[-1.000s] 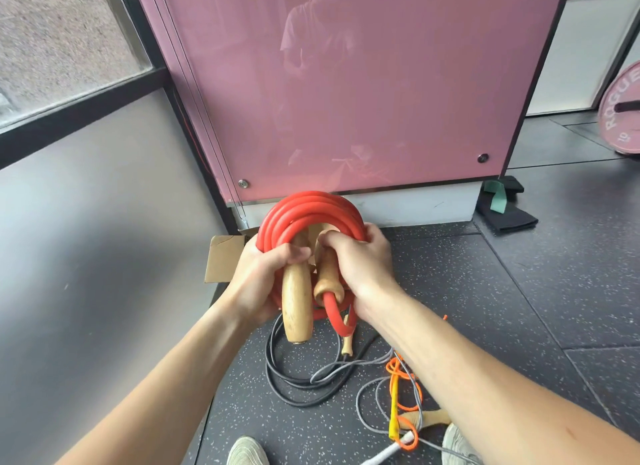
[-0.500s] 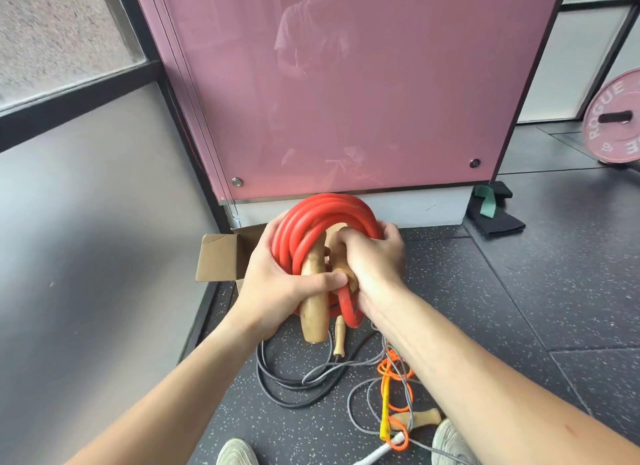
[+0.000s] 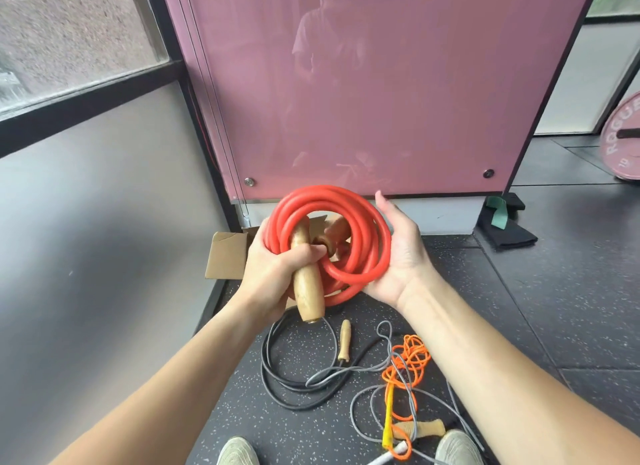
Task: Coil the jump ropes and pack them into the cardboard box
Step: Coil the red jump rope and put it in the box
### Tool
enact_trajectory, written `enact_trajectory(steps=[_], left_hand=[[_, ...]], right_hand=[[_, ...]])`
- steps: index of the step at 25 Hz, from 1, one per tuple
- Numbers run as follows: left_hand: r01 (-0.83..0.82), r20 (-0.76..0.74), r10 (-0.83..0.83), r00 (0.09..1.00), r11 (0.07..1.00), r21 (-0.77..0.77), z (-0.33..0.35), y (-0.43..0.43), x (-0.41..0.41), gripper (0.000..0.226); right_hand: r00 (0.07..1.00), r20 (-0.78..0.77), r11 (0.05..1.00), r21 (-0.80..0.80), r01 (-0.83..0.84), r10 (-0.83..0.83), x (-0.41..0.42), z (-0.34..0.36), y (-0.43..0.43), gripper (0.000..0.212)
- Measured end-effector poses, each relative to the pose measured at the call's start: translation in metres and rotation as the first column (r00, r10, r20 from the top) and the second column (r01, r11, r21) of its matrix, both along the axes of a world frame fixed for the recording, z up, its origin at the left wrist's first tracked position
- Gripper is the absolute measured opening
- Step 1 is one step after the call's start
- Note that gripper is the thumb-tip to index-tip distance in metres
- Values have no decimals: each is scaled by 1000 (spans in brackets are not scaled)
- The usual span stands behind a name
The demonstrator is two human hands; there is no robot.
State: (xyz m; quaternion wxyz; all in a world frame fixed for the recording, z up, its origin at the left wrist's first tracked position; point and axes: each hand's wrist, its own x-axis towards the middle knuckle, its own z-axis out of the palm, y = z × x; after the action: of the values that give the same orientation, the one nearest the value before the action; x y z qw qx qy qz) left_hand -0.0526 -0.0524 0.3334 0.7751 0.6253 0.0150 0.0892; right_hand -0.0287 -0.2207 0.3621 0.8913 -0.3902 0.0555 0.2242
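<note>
**A:** How's the packing going?

**B:** Left hand [image 3: 273, 277] is clamped on a handle [image 3: 308, 291] plus the red rope [image 3: 372, 243]. Right hand [image 3: 401, 257] is flat open, cupping the coil's side. It looks fully coiled, held up in front of the box [image 3: 225, 253], not in yet.

**A:** And the rest?

**B:** Black rope [image 3: 265, 367], grey rope [image 3: 332, 373] and orange rope [image 3: 412, 354] lie loose on the floor [image 3: 519, 309]. Barely started, I'd say.

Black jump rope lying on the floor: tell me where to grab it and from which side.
Take the black jump rope by its slim wooden handle, from above, pinching across its width. The handle lies flat on the floor, rigid and free, while the cord is slack loops tangled with a grey rope.
</note>
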Motion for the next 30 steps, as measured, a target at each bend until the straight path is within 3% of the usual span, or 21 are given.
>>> enact_trajectory(steps=[5,8,9,11,14,18,19,21,22,24,25,27,30], left_hand=[[-58,-121,62,991,998,36,-9,-15,-2,61],[-97,-86,102,991,994,56,-5,-18,-1,59],[-96,-76,101,992,993,62,-3,-17,-2,59],[-92,-92,98,991,993,73,-1,-17,-4,61],[-101,-119,110,987,991,82,-2,-26,-7,67],[-176,-75,189,979,974,144,0,-4,-11,54],[-204,-76,219,973,965,163,0,5,-10,52],[-280,-108,301,948,945,171,-5,11,-3,53],[-287,-127,312,942,940,183,-7,7,-1,54],[-242,-157,279,947,945,218,-15,-8,2,59],[-221,-172,260,950,951,219,-18,-14,1,60],[-212,-205,254,945,955,206,-21,-15,-1,59],[-184,-255,225,940,967,175,-24,-7,1,58]], right_hand=[[891,-316,945,-118,305,-327,22,-29,9,62],[845,-238,874,-43,484,-480,59,-64,1,79],[821,-248,852,-31,523,-514,56,-57,3,69],[733,-243,761,-35,648,-635,42,-39,6,25],[626,-201,654,-136,744,-754,44,-45,0,28],[423,-107,436,-256,863,-900,55,-32,-58,16],[460,-41,459,-196,867,-887,50,-26,-68,23],[650,171,650,-63,757,-740,37,-13,-55,43],[703,371,718,-122,685,-607,28,-10,-38,43],[669,705,690,-362,626,-237,15,-16,-8,35],[634,764,686,-398,609,-120,12,-18,-2,33],[595,801,709,-384,592,-63,12,-19,-5,34],[701,710,848,-414,331,74,14,-32,-11,62]])
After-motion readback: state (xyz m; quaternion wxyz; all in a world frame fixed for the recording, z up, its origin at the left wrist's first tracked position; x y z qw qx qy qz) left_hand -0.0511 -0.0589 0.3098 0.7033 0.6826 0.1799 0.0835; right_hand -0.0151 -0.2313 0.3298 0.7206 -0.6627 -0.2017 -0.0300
